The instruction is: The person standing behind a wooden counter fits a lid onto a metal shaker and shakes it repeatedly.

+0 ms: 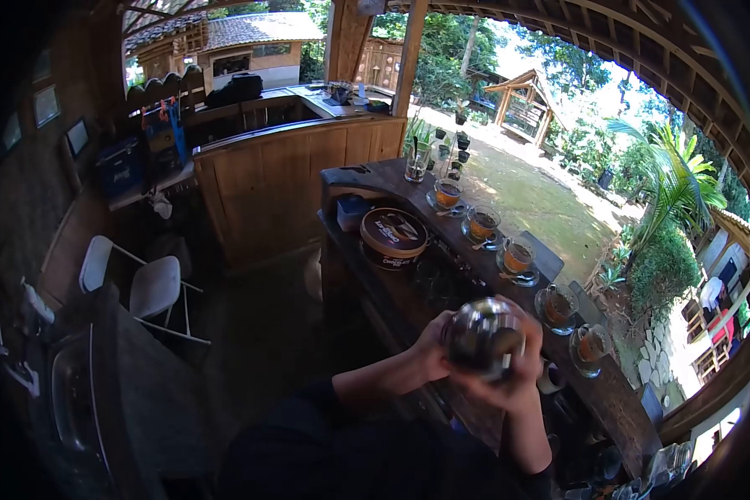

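Over the dark wooden counter (617, 412), a shiny rounded container (483, 337), silvery and dark, is held up between both hands. It is smeared by motion, so its exact kind and contents cannot be made out. My left hand (432, 348) is closed against its left side. My right hand (521, 362) wraps round its right side, fingers curved over it. Beyond the hands, several glass cups stand in a row on saucers, among them a cup (517, 256) of amber drink and a nearer cup (556, 305). Spoons lie on some saucers.
A round brown tub (394, 233) with a printed lid sits on a lower shelf beside a blue box (353, 212). A glass of utensils (416, 162) stands at the counter's far end. At left are a folding chair (156, 287) and a sink (71, 387).
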`<move>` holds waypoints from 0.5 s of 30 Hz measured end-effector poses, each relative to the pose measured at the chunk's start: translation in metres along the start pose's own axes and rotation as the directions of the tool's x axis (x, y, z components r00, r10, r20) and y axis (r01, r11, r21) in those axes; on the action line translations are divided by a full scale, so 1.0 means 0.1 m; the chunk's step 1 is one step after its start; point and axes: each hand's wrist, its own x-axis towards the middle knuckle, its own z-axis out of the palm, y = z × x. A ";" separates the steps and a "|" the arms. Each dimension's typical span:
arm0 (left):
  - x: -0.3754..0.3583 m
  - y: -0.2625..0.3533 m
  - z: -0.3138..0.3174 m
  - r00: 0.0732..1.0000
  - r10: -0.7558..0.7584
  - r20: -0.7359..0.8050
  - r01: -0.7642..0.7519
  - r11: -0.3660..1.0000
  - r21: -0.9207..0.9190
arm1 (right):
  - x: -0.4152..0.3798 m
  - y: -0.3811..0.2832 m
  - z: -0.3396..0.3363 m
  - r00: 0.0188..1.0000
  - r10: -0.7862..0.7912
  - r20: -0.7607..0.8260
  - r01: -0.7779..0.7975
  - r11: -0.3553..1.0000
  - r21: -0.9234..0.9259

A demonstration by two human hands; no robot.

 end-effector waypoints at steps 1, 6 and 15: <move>-0.01 0.05 -0.18 0.998 -0.064 0.019 0.062 0.995 0.081 | -0.08 0.06 0.01 0.984 0.177 -0.029 -0.177 0.984 0.005; -0.02 0.64 0.15 0.890 -0.139 0.433 0.125 0.990 0.060 | 0.58 -0.32 0.20 0.959 -0.151 0.240 0.134 0.987 0.085; 0.45 0.73 -0.72 0.954 -0.086 0.287 0.119 0.988 -0.098 | 0.15 0.67 0.35 0.921 0.378 -0.092 -0.360 0.918 0.166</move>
